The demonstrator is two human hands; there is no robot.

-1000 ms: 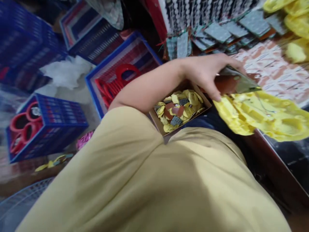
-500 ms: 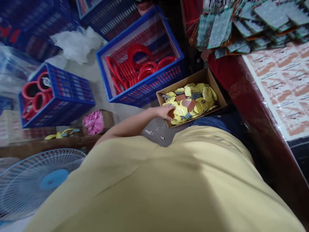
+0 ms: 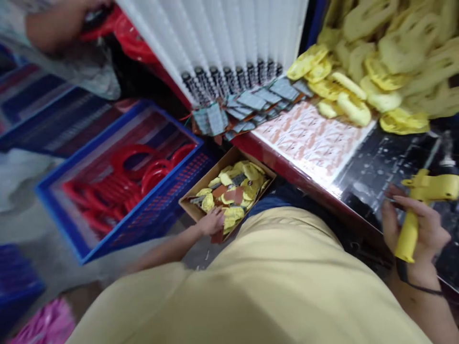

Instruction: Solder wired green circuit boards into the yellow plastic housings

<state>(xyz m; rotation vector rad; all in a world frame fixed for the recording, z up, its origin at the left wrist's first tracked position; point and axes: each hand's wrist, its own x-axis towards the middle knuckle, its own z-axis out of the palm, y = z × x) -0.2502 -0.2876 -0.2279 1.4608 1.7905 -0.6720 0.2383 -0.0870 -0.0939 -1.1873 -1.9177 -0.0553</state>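
My left hand (image 3: 211, 222) reaches over the near edge of a cardboard box (image 3: 195, 212). Its slightly blurred fingers stretch out onto crumpled yellow pieces (image 3: 234, 214) in the box, mixed with brown and dark grey bits. A brown flat piece (image 3: 217, 236) shows just under that hand. On the right, over the black tabletop, my right hand (image 3: 425, 229) is closed around a yellow pistol-shaped tool (image 3: 410, 234). The tool's handle lies across the palm, and a black cord or band (image 3: 419, 285) crosses the wrist.
Red rings fill a blue crate (image 3: 86, 255) left of the box. On the table lie a printed sheet (image 3: 304, 138), grey-green pads (image 3: 258, 102), and yellow foam-like parts (image 3: 405, 57) near white ridged material (image 3: 229, 33). Another person's hand (image 3: 57, 24) shows at upper left.
The view has swung right, bringing the tabletop, my right hand with the yellow tool and another person's hand into sight. My left hand remains at the box; the fan has left view.
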